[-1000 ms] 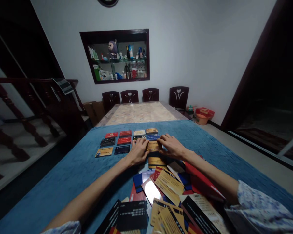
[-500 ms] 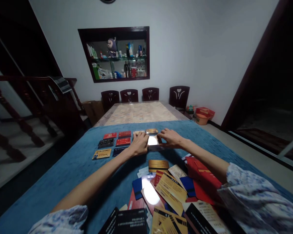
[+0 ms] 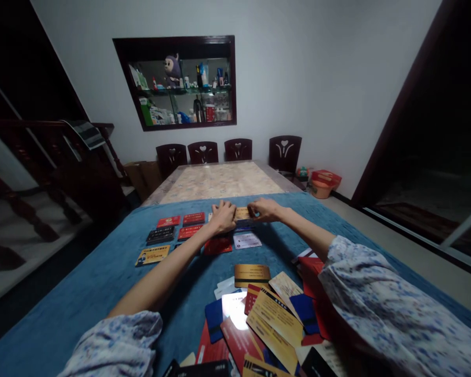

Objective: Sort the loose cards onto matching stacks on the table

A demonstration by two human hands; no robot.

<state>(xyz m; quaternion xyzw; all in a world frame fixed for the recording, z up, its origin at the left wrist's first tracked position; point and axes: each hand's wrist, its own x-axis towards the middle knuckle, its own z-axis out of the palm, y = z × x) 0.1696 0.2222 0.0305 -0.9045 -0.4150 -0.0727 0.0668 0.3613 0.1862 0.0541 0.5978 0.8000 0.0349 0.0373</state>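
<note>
Beyond a near heap of cards (image 3: 275,314) on blue cloth (image 3: 113,272), a gold card (image 3: 243,213) sits between left hand (image 3: 223,217) and right hand (image 3: 265,210), fingers seemingly pinching its side edges; a dipping left hand could skew the nearer red card (image 3: 220,245).

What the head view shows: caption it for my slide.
Left hand and right hand flank a gold card beyond scattered cards on a blue cloth.

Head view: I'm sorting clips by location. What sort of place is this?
Probably a home dining room: a long table, dark chairs and a plush toy in a wall niche.
</note>
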